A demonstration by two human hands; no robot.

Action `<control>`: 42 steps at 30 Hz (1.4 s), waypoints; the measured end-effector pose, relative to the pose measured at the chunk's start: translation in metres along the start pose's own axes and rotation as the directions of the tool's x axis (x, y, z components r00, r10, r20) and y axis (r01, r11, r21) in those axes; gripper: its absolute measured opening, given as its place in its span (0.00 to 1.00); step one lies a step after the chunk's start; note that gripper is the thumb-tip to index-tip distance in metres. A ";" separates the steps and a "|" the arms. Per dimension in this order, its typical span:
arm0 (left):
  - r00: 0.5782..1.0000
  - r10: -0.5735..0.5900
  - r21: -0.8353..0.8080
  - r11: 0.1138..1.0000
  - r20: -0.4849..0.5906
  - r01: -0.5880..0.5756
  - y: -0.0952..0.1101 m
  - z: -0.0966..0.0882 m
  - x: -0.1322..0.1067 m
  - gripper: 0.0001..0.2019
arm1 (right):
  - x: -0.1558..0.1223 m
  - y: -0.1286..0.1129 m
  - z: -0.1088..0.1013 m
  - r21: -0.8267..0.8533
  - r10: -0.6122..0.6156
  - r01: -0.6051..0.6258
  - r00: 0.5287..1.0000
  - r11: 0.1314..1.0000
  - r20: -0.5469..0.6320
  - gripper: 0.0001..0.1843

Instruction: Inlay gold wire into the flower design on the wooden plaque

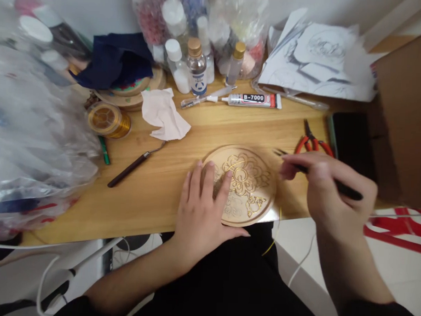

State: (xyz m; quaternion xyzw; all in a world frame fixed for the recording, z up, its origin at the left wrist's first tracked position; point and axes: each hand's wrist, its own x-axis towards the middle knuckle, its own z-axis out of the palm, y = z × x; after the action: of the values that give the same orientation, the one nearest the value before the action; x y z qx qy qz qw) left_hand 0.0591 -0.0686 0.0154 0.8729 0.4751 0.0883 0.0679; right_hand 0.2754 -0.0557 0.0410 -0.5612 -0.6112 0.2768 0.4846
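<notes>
A round wooden plate lies at the table's front edge, with a flower pattern outlined partly in gold wire and partly in drawn lines. My left hand rests on its left side with fingers spread, covering part of the pattern. To the right of the plate, my right hand is closed around dark tweezers. The tweezers' tips point left, slightly apart, above the table, and nothing shows between them. A thin yellow wire hangs over the table edge below the plate.
Red-handled pliers and a dark phone-like slab lie beyond my right hand. A B-7000 glue tube, bottles and papers stand or lie at the back. Leftward are a tissue, a palette knife and a wire spool.
</notes>
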 end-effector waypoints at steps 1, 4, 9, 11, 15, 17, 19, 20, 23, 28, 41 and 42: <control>1.000 -0.022 0.006 1.000 -0.019 0.022 0.004 0.002 -0.001 0.61 | 0.005 -0.004 -0.002 -0.023 -0.021 0.023 0.996 0.999 0.087 0.09; 0.996 -0.059 -0.020 0.998 -0.069 0.058 0.010 0.007 -0.002 0.59 | 0.023 -0.006 -0.001 -0.088 -0.078 0.108 0.954 0.990 0.290 0.12; 0.989 -0.065 -0.063 0.996 -0.129 0.057 0.007 0.015 -0.003 0.56 | 0.049 0.005 0.006 -0.086 -0.044 0.109 0.831 0.990 0.555 0.07; 0.986 -0.054 -0.056 0.997 -0.156 0.046 0.006 0.018 -0.003 0.55 | 0.057 0.008 0.007 -0.076 -0.037 0.102 0.801 0.992 0.598 0.06; 0.983 -0.050 -0.051 0.998 -0.179 0.041 0.006 0.020 -0.003 0.56 | 0.069 0.012 0.009 -0.009 -0.131 0.187 0.720 0.982 0.682 0.06; 0.983 -0.050 -0.054 0.998 -0.176 0.041 0.007 0.021 -0.003 0.55 | 0.072 0.014 0.010 0.012 -0.155 0.209 0.684 0.978 0.713 0.06; 0.984 -0.051 -0.055 0.998 -0.171 0.042 0.007 0.020 -0.003 0.54 | 0.074 0.015 0.011 0.023 -0.165 0.216 0.667 0.976 0.726 0.07; 0.984 -0.052 -0.055 0.998 -0.170 0.043 0.007 0.020 -0.003 0.54 | 0.074 0.015 0.012 0.025 -0.165 0.215 0.663 0.976 0.730 0.07; 0.985 -0.054 -0.051 0.998 -0.163 0.046 0.006 0.021 -0.003 0.53 | 0.075 0.016 0.013 0.032 -0.166 0.211 0.659 0.977 0.734 0.07; 0.984 -0.060 -0.053 0.997 -0.167 0.052 0.006 0.022 -0.004 0.52 | 0.077 0.016 0.016 0.043 -0.154 0.183 0.651 0.982 0.743 0.06; 0.993 -0.063 -0.062 0.996 -0.100 0.057 0.007 0.017 -0.003 0.52 | 0.071 0.020 0.018 0.006 -0.074 0.094 0.741 0.996 0.668 0.05; 0.993 -0.059 -0.062 0.997 -0.099 0.053 0.007 0.018 -0.003 0.52 | 0.070 0.019 0.019 0.004 -0.078 0.100 0.747 0.995 0.660 0.05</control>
State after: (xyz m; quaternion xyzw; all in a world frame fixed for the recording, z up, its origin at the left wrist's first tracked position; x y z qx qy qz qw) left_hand 0.0668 -0.0758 -0.0008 0.8512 0.4995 0.1445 0.0720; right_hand 0.2737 0.0196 0.0367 -0.4055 -0.7731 0.4236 0.2416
